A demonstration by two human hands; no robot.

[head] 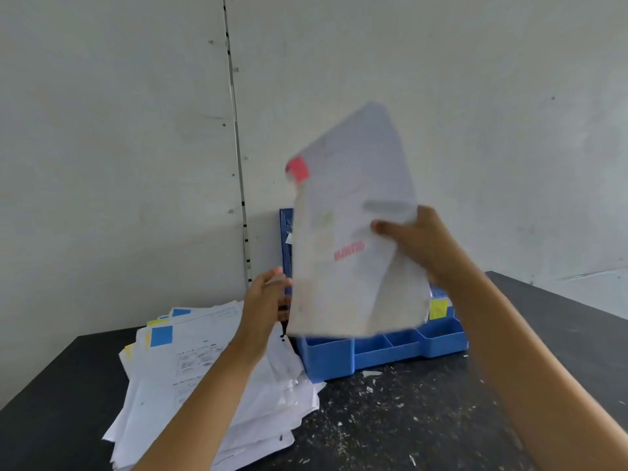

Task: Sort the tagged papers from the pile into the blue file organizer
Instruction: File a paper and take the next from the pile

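One black table [390,419] meets pale wall panels [119,130].

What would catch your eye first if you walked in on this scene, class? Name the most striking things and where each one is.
First, the sheet with a red tag, held up mid-frame by the right hand, blurred and hiding much of the blue organizer by the wall. The left hand reaches toward the sheet's lower left edge. A messy pile with blue and yellow tags spreads over the dark table at left.
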